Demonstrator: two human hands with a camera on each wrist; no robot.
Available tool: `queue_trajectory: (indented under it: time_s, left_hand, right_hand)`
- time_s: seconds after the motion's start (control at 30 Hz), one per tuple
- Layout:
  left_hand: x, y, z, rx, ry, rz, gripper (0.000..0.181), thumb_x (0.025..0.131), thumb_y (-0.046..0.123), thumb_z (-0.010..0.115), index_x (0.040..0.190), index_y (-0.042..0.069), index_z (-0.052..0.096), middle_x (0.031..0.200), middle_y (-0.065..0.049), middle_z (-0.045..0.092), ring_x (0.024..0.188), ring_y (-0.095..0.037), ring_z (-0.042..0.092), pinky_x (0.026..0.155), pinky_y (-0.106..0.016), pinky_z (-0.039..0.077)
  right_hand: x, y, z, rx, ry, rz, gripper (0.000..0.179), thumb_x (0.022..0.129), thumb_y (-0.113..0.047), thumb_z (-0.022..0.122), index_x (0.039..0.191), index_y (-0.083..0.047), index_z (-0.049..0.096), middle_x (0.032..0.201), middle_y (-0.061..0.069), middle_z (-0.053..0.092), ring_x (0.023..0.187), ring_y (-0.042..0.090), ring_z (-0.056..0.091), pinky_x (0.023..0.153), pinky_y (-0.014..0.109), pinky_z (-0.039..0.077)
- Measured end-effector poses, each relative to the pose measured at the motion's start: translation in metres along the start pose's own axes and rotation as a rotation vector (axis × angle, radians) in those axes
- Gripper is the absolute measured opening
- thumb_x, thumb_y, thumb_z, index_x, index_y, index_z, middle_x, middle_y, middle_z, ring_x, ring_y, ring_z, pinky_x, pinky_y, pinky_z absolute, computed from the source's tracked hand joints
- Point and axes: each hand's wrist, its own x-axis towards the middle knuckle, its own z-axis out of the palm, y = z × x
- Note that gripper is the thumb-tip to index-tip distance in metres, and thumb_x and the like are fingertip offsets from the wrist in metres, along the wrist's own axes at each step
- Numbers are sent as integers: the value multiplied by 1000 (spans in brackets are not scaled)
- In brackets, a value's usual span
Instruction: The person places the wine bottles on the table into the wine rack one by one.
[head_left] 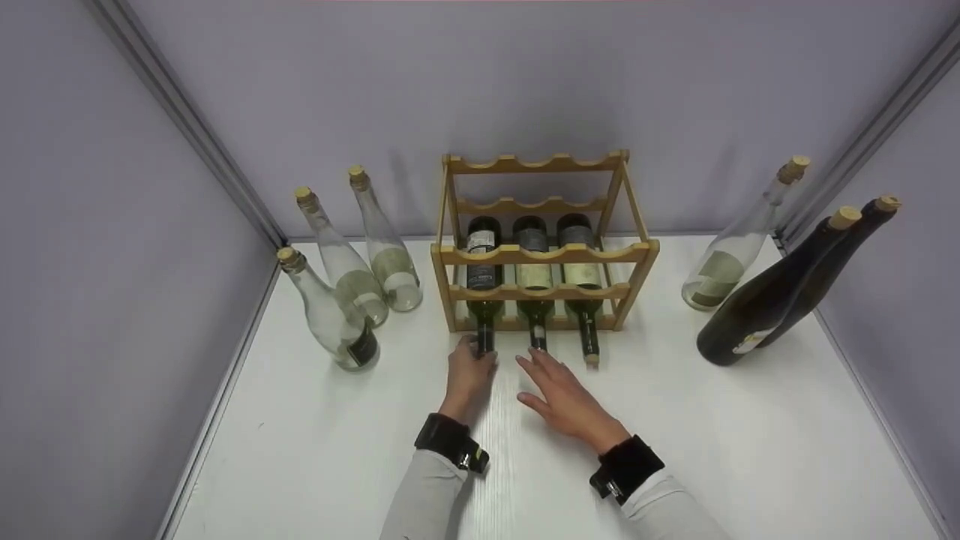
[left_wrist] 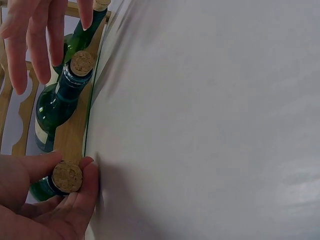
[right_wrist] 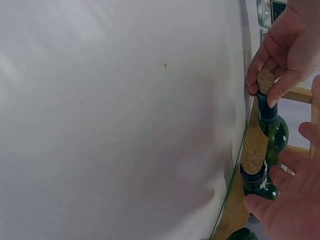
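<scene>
Three green wine bottles lie side by side in the bottom tier of a wooden wine rack, necks toward me. My left hand grips the neck of the left wine bottle, with thumb and fingers around it just behind its cork. My right hand is spread, fingers straight, by the neck of the middle wine bottle. Its fingertips are right at that neck, and the bottle's cork shows between thumb and fingers in the right wrist view. The right wine bottle lies untouched.
Left of the rack stand three clear corked bottles, the nearest clear bottle toward the front. A clear bottle and two dark bottles, one dark bottle in front, stand at right. Walls enclose the white table on three sides.
</scene>
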Motion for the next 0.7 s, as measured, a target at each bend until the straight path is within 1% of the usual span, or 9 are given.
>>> queue_trajectory:
  time_s: [0.13, 0.23, 0.4, 0.5, 0.63, 0.7]
  left_hand:
    - [-1, 0, -1, -38, -33, -39, 37, 95, 8, 61, 128, -4, 50, 88, -10, 66, 73, -19, 62, 67, -34, 51]
    - [-1, 0, -2, -66, -53, -47, 34, 96, 7, 57, 127, -4, 49, 85, -12, 65, 71, -19, 61, 66, -34, 49]
    - [-1, 1, -3, -93, -94, -73, 33, 97, 7, 52, 128, -3, 46, 88, -14, 64, 73, -20, 60, 68, -33, 47]
    - [1, 1, -4, -108, -113, -69, 37, 96, 6, 51, 131, -6, 45, 90, -16, 64, 76, -22, 61, 72, -35, 48]
    - [3, -1, -5, -173, -138, -56, 39, 97, 2, 47, 134, -11, 42, 90, -21, 63, 78, -27, 64, 75, -37, 52]
    - [4, -4, -5, -206, -152, -57, 39, 99, 1, 44, 135, -12, 40, 91, -22, 62, 78, -28, 66, 74, -39, 54]
  right_hand:
    - [0, -1, 0, 5, -9, 10, 66, 101, -51, 44, 154, -14, 32, 159, 16, 24, 145, 33, 20, 114, 52, 21]
    - [0, -2, 0, 3, -10, 10, 66, 101, -51, 44, 154, -14, 32, 159, 16, 24, 145, 33, 20, 114, 52, 20]
    - [1, -3, 0, -2, -4, 2, 65, 102, -51, 44, 154, -14, 33, 158, 16, 25, 145, 33, 20, 114, 52, 20]
    - [0, -3, 0, -4, -3, 0, 65, 102, -51, 44, 154, -14, 33, 158, 16, 24, 145, 33, 20, 114, 52, 20]
    - [0, -3, 0, -5, -1, -8, 65, 102, -50, 44, 154, -13, 33, 158, 16, 25, 145, 33, 21, 114, 53, 21]
    - [0, -3, 0, 1, 3, -15, 65, 102, -49, 45, 154, -13, 33, 158, 17, 25, 145, 34, 21, 113, 54, 22]
